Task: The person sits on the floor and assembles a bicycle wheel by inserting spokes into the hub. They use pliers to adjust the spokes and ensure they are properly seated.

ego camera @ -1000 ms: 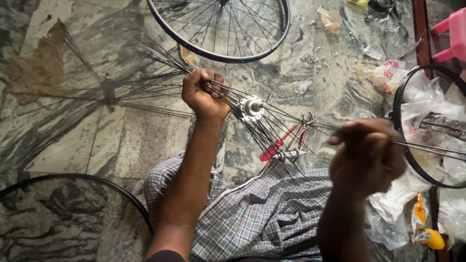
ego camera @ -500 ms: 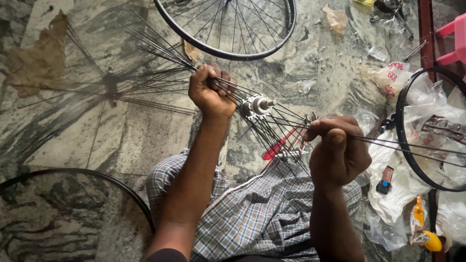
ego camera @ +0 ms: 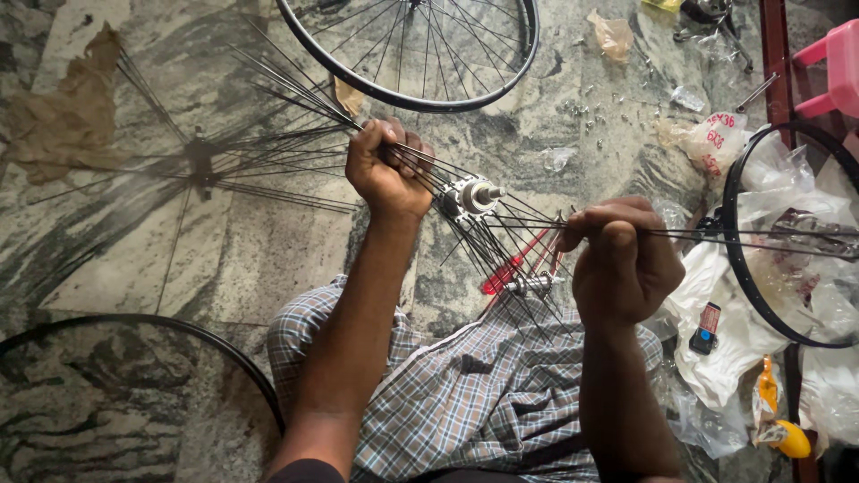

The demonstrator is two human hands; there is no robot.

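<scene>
Above the lap, left hand (ego camera: 385, 170) clenches a spoke bundle (ego camera: 295, 98) beside the hub (ego camera: 474, 195); right hand (ego camera: 626, 259) pinches others. Spokes look threaded into the hub, though no rim is joined yet.

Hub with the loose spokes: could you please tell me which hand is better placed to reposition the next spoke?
Probably the right hand: it pinches a few spokes out to the side, while the left hand grips a whole bundle beside the hub, steadying it.

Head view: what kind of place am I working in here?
Probably a bicycle repair workshop, worked on the floor: a spoked wheel, bare rims, and a hub bristling with loose spokes held in both hands.
</scene>
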